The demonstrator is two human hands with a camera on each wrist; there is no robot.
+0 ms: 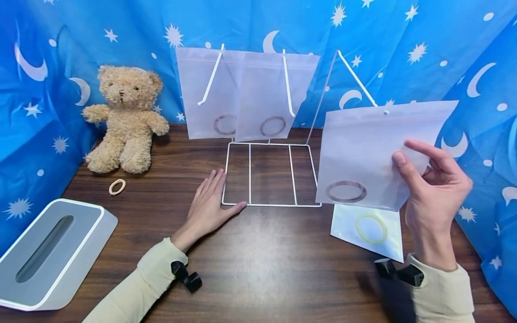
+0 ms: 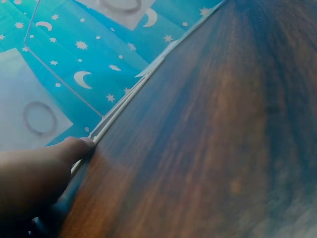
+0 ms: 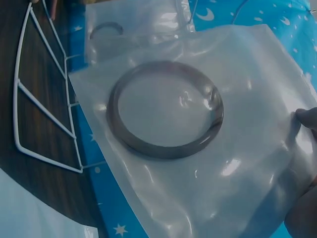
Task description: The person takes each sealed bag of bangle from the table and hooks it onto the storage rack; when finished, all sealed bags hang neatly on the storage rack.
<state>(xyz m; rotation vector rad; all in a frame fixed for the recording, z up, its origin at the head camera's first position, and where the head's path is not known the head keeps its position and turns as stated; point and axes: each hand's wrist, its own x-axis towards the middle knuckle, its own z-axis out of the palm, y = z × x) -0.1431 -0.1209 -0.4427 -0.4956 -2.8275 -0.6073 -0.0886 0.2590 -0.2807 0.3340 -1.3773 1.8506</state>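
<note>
My right hand [image 1: 436, 184] pinches the right side of a translucent zip bag [image 1: 363, 139], with a dark brown bangle [image 3: 166, 148] inside near its lower edge. The tip of the rack's right prong [image 1: 357, 78] shows at the bag's top edge. A white wire display rack [image 1: 272, 206] stands on the table. My left hand [image 1: 206, 208] lies flat beside it, fingers at its left base bar and thumb [image 2: 74, 148] touching its front bar. Two similar bags [image 1: 210, 89] hang overlapping at the other two prongs, each with a dark bangle.
Under the held bag lies another bag [image 1: 343, 224] with a pale yellow bangle. A teddy bear [image 1: 125, 116] sits at the back left, a small wooden ring [image 1: 117, 181] before it. A grey-white tissue box [image 1: 86, 251] stands front left. Blue star-patterned cloth [image 1: 250, 22] surrounds the table.
</note>
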